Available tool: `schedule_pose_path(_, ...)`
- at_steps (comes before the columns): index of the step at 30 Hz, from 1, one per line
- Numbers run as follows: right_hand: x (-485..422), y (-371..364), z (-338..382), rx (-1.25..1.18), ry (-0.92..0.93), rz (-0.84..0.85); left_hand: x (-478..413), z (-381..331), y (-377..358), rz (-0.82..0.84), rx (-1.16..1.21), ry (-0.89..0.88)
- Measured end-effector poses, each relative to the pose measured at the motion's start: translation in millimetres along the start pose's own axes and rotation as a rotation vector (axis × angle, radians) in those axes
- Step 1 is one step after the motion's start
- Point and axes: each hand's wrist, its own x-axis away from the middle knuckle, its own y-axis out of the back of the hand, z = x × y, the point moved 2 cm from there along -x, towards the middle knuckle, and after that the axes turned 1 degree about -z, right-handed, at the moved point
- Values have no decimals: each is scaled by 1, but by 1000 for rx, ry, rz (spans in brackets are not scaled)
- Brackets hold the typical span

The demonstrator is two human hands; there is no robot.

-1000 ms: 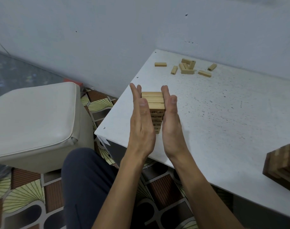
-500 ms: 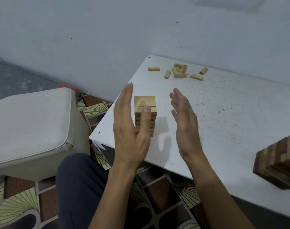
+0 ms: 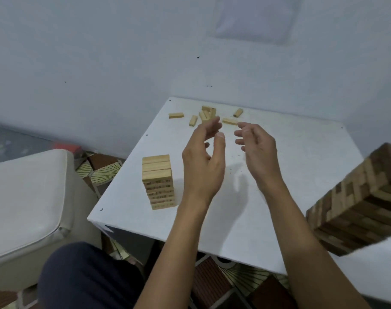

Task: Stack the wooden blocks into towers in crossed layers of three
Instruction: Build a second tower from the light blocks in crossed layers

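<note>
A light wooden tower (image 3: 158,181) of several crossed layers stands near the left front corner of the white table (image 3: 290,175). Several loose blocks (image 3: 205,114) lie scattered at the table's far edge, one (image 3: 176,115) off to the left and another (image 3: 238,112) at the right. My left hand (image 3: 203,159) and my right hand (image 3: 257,150) hover above the table's middle, to the right of the tower and short of the loose blocks. Both hands are empty with fingers apart and slightly curled. My left fingertips partly hide the block pile.
A taller tower of dark and light wood (image 3: 357,201) stands at the right edge. A white padded stool (image 3: 27,197) sits left of the table. My dark-clad knee (image 3: 83,277) is below, over a patterned floor. A grey wall runs behind the table.
Both hands have let go of the light tower's sides and moved up and away toward the far loose blocks. The tower stands on its own.
</note>
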Motion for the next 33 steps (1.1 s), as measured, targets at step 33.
schedule_pose_path(33,-154,-62,-103,872,-44,104,-165,172,-107,-94,-829,200)
